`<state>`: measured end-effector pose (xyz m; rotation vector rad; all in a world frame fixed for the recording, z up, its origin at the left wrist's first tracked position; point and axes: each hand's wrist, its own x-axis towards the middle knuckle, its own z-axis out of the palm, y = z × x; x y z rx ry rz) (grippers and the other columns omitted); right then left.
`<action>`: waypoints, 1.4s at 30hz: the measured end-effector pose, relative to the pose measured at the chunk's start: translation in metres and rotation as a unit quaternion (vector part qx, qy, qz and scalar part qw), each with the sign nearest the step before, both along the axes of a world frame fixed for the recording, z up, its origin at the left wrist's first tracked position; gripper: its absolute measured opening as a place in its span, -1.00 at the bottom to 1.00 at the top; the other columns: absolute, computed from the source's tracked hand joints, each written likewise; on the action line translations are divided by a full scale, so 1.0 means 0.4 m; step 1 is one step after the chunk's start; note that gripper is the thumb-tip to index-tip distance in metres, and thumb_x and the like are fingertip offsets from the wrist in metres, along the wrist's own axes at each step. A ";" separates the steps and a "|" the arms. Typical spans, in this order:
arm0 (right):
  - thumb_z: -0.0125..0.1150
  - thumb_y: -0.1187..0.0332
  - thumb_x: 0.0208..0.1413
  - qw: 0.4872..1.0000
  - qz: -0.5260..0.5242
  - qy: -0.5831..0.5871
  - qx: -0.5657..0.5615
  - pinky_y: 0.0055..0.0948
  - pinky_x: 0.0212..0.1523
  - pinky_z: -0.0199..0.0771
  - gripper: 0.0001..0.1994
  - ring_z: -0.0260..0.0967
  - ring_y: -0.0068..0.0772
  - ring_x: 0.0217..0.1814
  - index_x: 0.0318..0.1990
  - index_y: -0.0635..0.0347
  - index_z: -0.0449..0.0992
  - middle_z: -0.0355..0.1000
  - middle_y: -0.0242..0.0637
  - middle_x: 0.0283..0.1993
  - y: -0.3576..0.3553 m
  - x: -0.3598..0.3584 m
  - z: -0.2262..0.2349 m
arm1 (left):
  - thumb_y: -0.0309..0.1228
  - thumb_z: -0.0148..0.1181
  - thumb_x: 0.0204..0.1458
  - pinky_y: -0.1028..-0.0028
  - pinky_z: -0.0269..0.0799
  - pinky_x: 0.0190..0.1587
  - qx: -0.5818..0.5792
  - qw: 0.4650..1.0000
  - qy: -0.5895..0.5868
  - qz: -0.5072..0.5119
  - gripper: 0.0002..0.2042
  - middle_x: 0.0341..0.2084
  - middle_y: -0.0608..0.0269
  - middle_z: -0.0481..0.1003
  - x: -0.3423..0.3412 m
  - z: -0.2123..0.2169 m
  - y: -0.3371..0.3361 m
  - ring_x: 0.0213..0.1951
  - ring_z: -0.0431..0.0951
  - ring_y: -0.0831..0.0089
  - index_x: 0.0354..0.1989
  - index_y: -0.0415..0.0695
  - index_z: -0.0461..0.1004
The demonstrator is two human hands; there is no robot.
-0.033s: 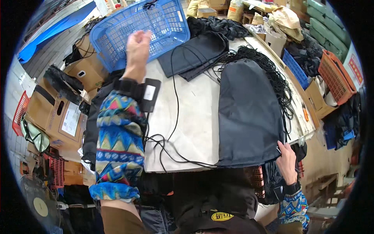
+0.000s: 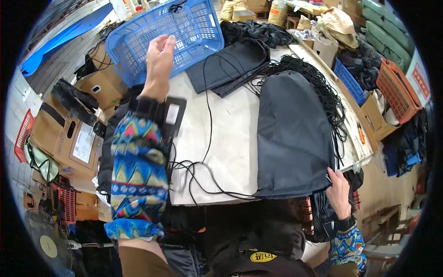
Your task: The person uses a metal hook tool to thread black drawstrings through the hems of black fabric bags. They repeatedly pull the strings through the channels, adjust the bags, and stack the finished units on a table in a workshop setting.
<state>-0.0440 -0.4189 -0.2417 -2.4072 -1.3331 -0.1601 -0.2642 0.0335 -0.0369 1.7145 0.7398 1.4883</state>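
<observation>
My left hand [image 2: 159, 67] is raised in front of a blue plastic basket [image 2: 205, 51], its fingers and thumb apart and nothing seen in them. A dark flat case with a pale label [image 2: 172, 114] shows beside that wrist. At the table's near right, my right hand [image 2: 339, 194] pinches the lower right corner of a black fabric bag [image 2: 295, 138], which lies flat with its rounded end away from me. A small shiny bit shows at those fingers, too small to name. Black cord [image 2: 207, 124] runs over the table to the bag's lower left corner.
A tangled heap of black cords [image 2: 334, 106] borders the bag on the right. Folded black fabric [image 2: 230, 64] lies beyond the pale tabletop [image 2: 221, 152]. Orange-handled tool [image 2: 361, 134] lies at the right edge. Cardboard boxes [image 2: 69, 143] stand on the left, an orange crate [image 2: 399, 92] on the right.
My left hand has shifted slightly left, and its fingers show more sharply. The right hand still holds the bag's corner; the bag lies almost as before.
</observation>
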 end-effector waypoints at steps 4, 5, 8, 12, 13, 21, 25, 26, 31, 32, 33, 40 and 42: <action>-0.05 0.71 -0.21 1.000 -0.010 -0.010 -0.002 -0.09 -0.35 0.37 -0.53 0.36 0.12 -0.34 -0.03 0.34 0.43 0.30 -0.01 -0.34 -0.003 -0.008 0.017 | -0.20 0.08 0.13 0.39 0.40 -0.08 0.150 0.887 0.392 -0.193 -0.61 -0.24 0.04 0.49 -0.051 -0.232 -0.134 -0.18 0.50 0.25 -0.05 -0.29 0.38; -0.05 0.71 -0.21 1.000 -0.003 -0.006 0.001 -0.09 -0.35 0.37 -0.53 0.36 0.12 -0.34 -0.03 0.35 0.43 0.29 -0.01 -0.34 0.004 -0.011 0.016 | -0.12 0.11 0.08 0.24 0.35 -0.01 0.161 0.850 0.481 -0.145 -0.53 -0.15 -0.12 0.43 -0.090 -0.329 -0.174 -0.09 0.45 0.05 -0.01 -0.31 0.35; -0.05 0.71 -0.21 1.000 0.008 -0.008 -0.008 -0.09 -0.35 0.37 -0.53 0.36 0.12 -0.35 -0.02 0.36 0.42 0.29 -0.01 -0.34 0.016 -0.011 0.008 | -0.13 0.12 0.07 0.17 0.31 0.00 0.078 0.821 0.566 -0.007 -0.55 -0.07 -0.15 0.38 -0.147 -0.484 -0.206 -0.02 0.40 -0.02 -0.08 -0.32 0.39; -0.04 0.70 -0.23 0.999 0.018 0.000 -0.026 -0.09 -0.36 0.37 -0.51 0.35 0.12 -0.35 0.00 0.36 0.41 0.30 -0.02 -0.34 0.031 -0.018 0.007 | -0.22 0.13 0.06 0.23 0.42 -0.21 -0.071 0.872 0.485 0.016 -0.69 -0.35 -0.03 0.48 -0.199 -0.572 -0.094 -0.27 0.52 0.14 -0.30 -0.29 0.44; -0.03 0.70 -0.24 0.999 0.022 0.001 -0.025 -0.10 -0.36 0.37 -0.50 0.35 0.11 -0.34 0.00 0.35 0.41 0.30 -0.02 -0.34 0.036 -0.020 0.002 | -0.25 0.14 0.06 0.25 0.46 -0.28 -0.151 0.902 0.405 -0.007 -0.73 -0.43 0.02 0.50 -0.221 -0.560 -0.051 -0.35 0.54 0.19 -0.35 -0.28 0.44; -0.03 0.67 -0.27 0.996 0.086 0.022 -0.001 -0.11 -0.32 0.37 -0.48 0.34 0.13 -0.30 0.01 0.35 0.38 0.30 0.00 -0.31 0.064 -0.051 0.018 | -0.42 0.06 0.17 0.62 0.40 -0.48 -0.366 0.893 0.064 -0.253 -0.89 -0.50 0.32 0.47 -0.201 -0.184 -0.089 -0.57 0.41 0.66 -0.20 -0.15 0.41; 0.21 0.41 -0.02 0.933 0.256 0.247 -0.053 -0.28 -0.39 0.34 -0.43 0.31 -0.13 -0.47 0.20 0.23 0.24 0.30 -0.09 -0.44 0.139 -0.109 0.175 | -0.49 0.08 0.12 0.71 0.18 -0.55 -0.266 0.880 0.237 -0.315 -0.81 -0.46 0.31 0.49 -0.196 -0.183 -0.252 -0.60 0.27 0.73 -0.10 -0.21 0.40; 0.23 0.35 0.02 0.900 0.272 0.336 -0.058 -0.31 -0.41 0.33 -0.42 0.29 -0.20 -0.50 0.22 0.18 0.23 0.29 -0.12 -0.50 0.187 -0.147 0.215 | -0.46 0.09 0.13 0.73 0.17 -0.54 -0.262 0.863 0.282 -0.326 -0.82 -0.44 0.35 0.50 -0.208 -0.182 -0.320 -0.59 0.26 0.76 -0.11 -0.16 0.40; 0.10 0.38 0.14 0.843 0.416 0.336 0.056 -0.28 -0.43 0.32 -0.79 0.36 -0.10 -0.47 -0.12 0.28 0.44 0.36 -0.05 -0.48 0.302 -0.229 0.214 | -0.47 0.08 0.15 0.71 0.20 -0.46 -0.200 0.806 0.285 -0.478 -0.86 -0.47 0.40 0.47 -0.103 -0.271 -0.513 -0.51 0.33 0.75 -0.15 -0.13 0.31; 0.10 0.37 0.15 0.843 0.405 0.351 0.044 -0.27 -0.42 0.32 -0.83 0.36 -0.08 -0.46 -0.20 0.29 0.44 0.36 -0.04 -0.48 0.293 -0.224 0.203 | -0.48 0.09 0.14 0.71 0.18 -0.47 -0.162 0.829 0.287 -0.451 -0.85 -0.48 0.40 0.46 -0.114 -0.278 -0.515 -0.51 0.32 0.74 -0.15 -0.13 0.31; 0.09 0.37 0.15 0.841 0.394 0.370 0.028 -0.27 -0.42 0.32 -0.85 0.37 -0.06 -0.44 -0.29 0.31 0.44 0.37 -0.04 -0.47 0.290 -0.226 0.201 | -0.49 0.10 0.14 0.72 0.17 -0.47 -0.184 0.851 0.278 -0.405 -0.86 -0.49 0.40 0.45 -0.132 -0.287 -0.512 -0.52 0.32 0.74 -0.16 -0.13 0.31; 0.09 0.48 0.09 0.828 0.410 0.376 0.071 -0.31 -0.44 0.35 -0.90 0.38 -0.07 -0.43 -0.40 0.34 0.47 0.36 -0.11 -0.49 0.250 -0.263 0.255 | -0.54 0.12 0.08 0.66 -0.07 -0.69 -0.500 0.814 -0.107 -0.275 -0.78 -0.65 0.52 0.23 -0.224 -0.252 -0.518 -0.72 0.08 0.78 -0.15 -0.03 0.27; 0.10 0.50 0.08 0.830 0.405 0.376 0.078 -0.32 -0.44 0.35 -0.91 0.39 -0.08 -0.44 -0.41 0.34 0.47 0.36 -0.12 -0.49 0.239 -0.262 0.258 | -0.52 0.15 0.04 0.69 -0.03 -0.75 -0.551 0.803 -0.133 -0.183 -0.74 -0.64 0.53 0.30 -0.240 -0.231 -0.526 -0.74 0.10 0.79 -0.11 0.02 0.30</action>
